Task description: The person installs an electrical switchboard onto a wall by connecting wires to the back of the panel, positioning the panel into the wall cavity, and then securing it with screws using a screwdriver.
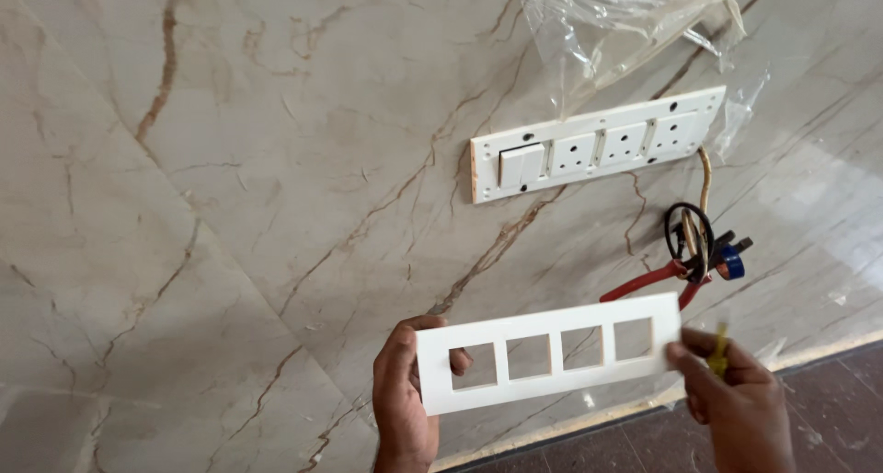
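Both our hands are closed on the white rectangular plastic cover frame with four square openings [549, 351], and we hold it flat in front of the marble wall [230, 206]. Our left hand [403, 401] grips its left end, with the thumb on the front edge and one fingertip showing through the first opening. Our right hand [736, 401] pinches the right end, and in the same hand we also keep a small yellow-green tool [718, 355], of which only a short part is visible. Above the frame, well apart from it, the white switch plate with one rocker switch and three sockets [598, 144] sits on the wall, a little tilted. A piece of clear plastic film [625, 22] hangs at its upper edge. Below the right end of the plate, a bundle of red, black and blue wires [694, 257] comes out of the wall, just above the right end of the frame. A dark reddish floor [828, 409] is seen at the lower right corner.
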